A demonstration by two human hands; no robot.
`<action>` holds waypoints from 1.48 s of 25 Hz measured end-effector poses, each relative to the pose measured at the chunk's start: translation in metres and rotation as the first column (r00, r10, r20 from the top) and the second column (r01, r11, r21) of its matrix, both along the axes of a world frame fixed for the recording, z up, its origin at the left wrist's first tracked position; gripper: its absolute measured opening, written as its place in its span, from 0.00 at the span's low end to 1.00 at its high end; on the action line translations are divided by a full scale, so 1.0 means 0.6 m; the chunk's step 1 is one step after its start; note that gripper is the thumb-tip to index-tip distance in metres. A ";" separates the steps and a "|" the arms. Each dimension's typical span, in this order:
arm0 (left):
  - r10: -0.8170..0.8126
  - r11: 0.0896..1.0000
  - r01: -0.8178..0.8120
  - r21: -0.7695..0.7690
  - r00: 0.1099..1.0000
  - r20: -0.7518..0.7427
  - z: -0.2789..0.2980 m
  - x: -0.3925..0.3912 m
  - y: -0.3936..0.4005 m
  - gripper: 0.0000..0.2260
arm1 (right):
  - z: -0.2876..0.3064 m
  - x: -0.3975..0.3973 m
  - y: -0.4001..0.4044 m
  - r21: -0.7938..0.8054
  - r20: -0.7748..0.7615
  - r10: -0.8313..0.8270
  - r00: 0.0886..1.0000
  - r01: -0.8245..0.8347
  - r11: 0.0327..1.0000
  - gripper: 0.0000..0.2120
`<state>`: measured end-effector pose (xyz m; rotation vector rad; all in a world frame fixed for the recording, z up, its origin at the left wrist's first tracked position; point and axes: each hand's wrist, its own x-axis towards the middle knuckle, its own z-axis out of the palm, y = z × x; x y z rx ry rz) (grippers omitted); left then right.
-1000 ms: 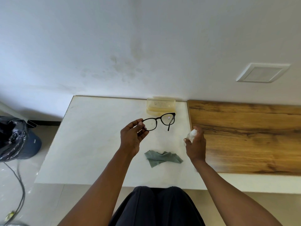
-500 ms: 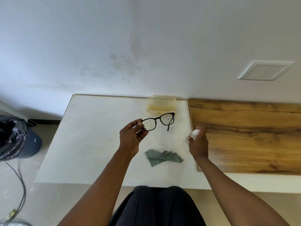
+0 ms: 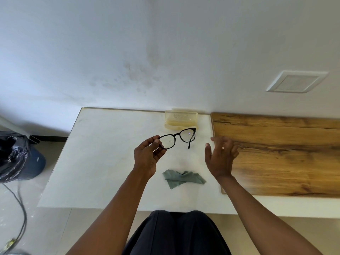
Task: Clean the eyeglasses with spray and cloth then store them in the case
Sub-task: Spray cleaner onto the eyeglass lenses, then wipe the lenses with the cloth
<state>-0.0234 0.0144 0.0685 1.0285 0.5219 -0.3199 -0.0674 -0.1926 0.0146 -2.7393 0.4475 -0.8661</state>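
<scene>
My left hand [image 3: 147, 157] pinches the black-framed eyeglasses [image 3: 177, 134] by their left end and holds them above the white table [image 3: 103, 153], one temple arm hanging down. My right hand [image 3: 220, 159] hovers to the right of the glasses with fingers spread and relaxed. Only a small white glint shows between its fingers, so the spray bottle cannot be made out. A crumpled grey-green cloth [image 3: 184, 178] lies on the table below both hands. The pale yellow translucent case [image 3: 181, 119] stands open against the wall, just behind the glasses.
A wooden board [image 3: 285, 153] covers the table's right part, its edge beside my right hand. On the floor to the left stand a blue bin with a black bag [image 3: 16, 157] and a cable [image 3: 20, 208]. My dark-clothed knees are under the front edge.
My right hand held a small white spray bottle near the board's edge; now its fingers are spread open and the bottle is out of sight. The left hand kept the glasses still.
</scene>
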 end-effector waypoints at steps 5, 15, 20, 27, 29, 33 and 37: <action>0.001 1.000 -0.001 0.005 1.000 0.000 -0.002 0.000 0.003 0.05 | -0.015 -0.006 0.033 0.114 -0.121 0.324 0.938 -0.311 0.944 0.10; -0.003 1.000 0.003 -0.001 1.000 -0.015 -0.009 0.001 0.005 0.05 | -0.086 -0.076 0.039 0.278 -0.714 0.253 0.653 -0.068 0.958 0.16; -0.007 1.000 0.007 -0.008 1.000 -0.016 -0.009 0.000 0.003 0.06 | -0.078 -0.072 0.048 0.243 -0.723 0.220 0.655 -0.057 0.968 0.11; -0.014 1.000 0.014 -0.008 1.000 -0.009 -0.009 0.000 -0.003 0.05 | -0.021 -0.039 0.057 0.845 -0.494 0.415 0.764 0.310 0.435 0.05; -0.013 1.000 0.013 -0.014 1.000 -0.003 -0.007 0.000 -0.005 0.05 | 0.013 -0.028 0.061 0.916 -0.387 0.481 0.787 0.265 0.302 0.06; -0.017 1.000 0.017 -0.016 1.000 0.006 -0.004 -0.001 -0.008 0.06 | 0.078 -0.007 0.074 0.965 -0.207 0.554 0.806 0.076 0.250 0.08; -0.020 1.000 0.020 -0.011 1.000 0.010 -0.001 -0.002 -0.012 0.06 | 0.105 0.008 0.101 0.913 -0.039 0.388 0.921 -0.125 0.389 0.11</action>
